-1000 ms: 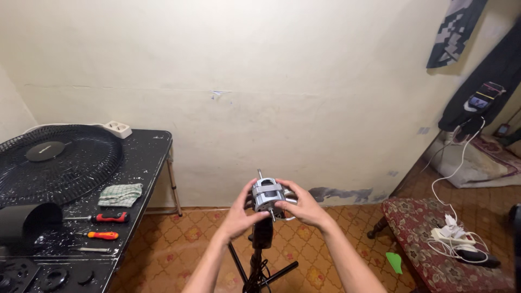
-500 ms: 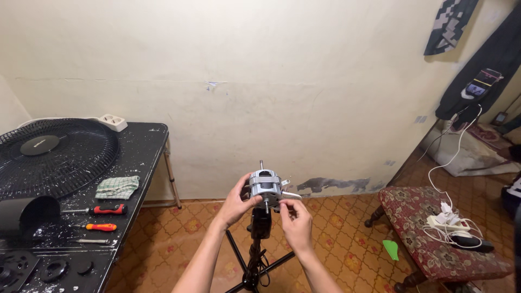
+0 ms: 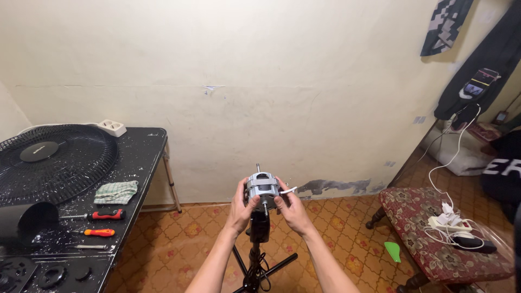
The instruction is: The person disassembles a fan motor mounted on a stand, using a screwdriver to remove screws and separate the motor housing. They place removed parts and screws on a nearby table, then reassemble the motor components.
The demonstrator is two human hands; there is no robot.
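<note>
A stained cream wall (image 3: 260,81) fills the upper frame above an orange patterned tile floor (image 3: 179,239). A paint-flecked black desk (image 3: 144,149) stands at left; a floral upholstered bench (image 3: 434,239) sits at lower right, dark clothing (image 3: 483,70) hanging above.

Two bare forearms, no sleeves, left grip (image 3: 242,205), right grip (image 3: 291,208)

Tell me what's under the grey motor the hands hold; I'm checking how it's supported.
Under the grey motor a black stand post runs down to tripod legs. The left hand and right hand partly cover the joint.
</note>
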